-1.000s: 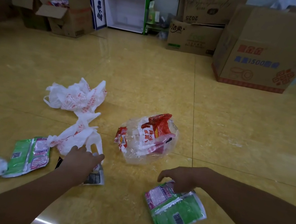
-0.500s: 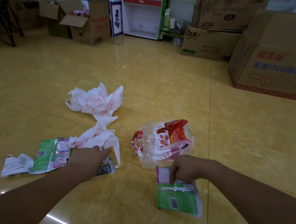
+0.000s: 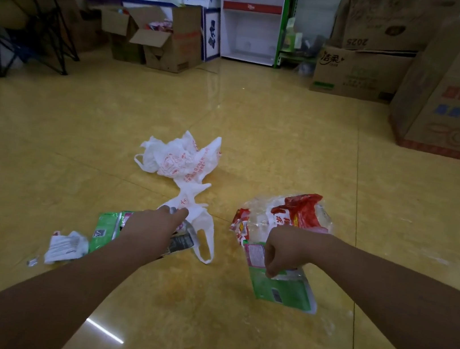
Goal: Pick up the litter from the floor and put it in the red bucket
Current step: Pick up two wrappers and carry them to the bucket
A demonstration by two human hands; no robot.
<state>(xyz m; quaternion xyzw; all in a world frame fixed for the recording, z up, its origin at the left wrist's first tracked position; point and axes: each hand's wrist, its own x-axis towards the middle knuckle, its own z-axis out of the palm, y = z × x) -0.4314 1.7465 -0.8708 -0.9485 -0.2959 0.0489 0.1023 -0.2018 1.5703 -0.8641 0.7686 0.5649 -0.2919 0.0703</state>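
Since a second earlier, our right hand [image 3: 286,251] had closed, pinching the top edge of the flat green-and-pink plastic wrapper [image 3: 283,291] on the glossy yellow tiled floor [image 3: 261,119]. Our left hand [image 3: 152,227] covered the crumpled white plastic bag [image 3: 204,221]; its grip we couldn't tell.

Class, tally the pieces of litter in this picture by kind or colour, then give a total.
white carrier bags: 2
green wrappers: 2
clear bag of red packets: 1
small white wrapper: 1
dark wrapper: 1
tiny scrap: 1
Total: 8
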